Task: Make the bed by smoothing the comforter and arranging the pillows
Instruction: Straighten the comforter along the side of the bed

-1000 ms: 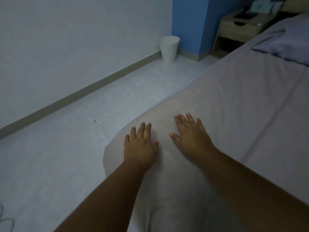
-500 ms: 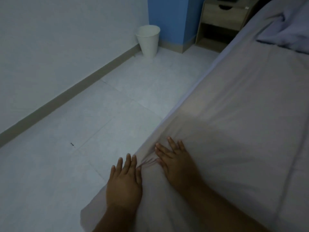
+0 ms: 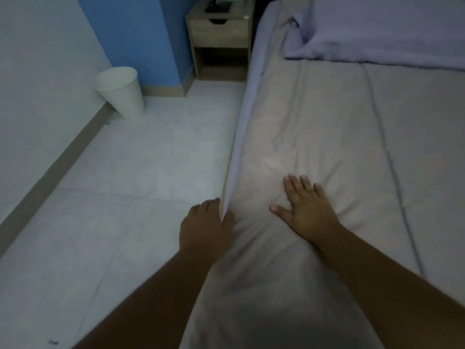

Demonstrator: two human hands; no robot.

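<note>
The comforter [image 3: 314, 122] is spread over the bed and fills the view from 12 o'clock round to 5 o'clock. Its long edge hangs down the side of the bed, next to the floor.

The left hand [image 3: 206, 222] is at 7 o'clock, right on that edge. Its thumb lies on top of the cloth and its fingers go down behind the fold. The light is dim, so I can only say it looks like the hand is pinching the edge. The right hand [image 3: 305, 210] is at 4 o'clock. It lies flat on the comforter with its fingers spread out, pressing down and holding nothing.

The comforter looks soft, puffy and light. It bends and makes small wrinkles around the flat hand. It will not break, but it can bunch up or slide. A good place to hold it is the edge, with one flat palm on top to push the bumps away.

The purple pillow [image 3: 390, 34] is at 1 o'clock and not tidy yet.
</note>
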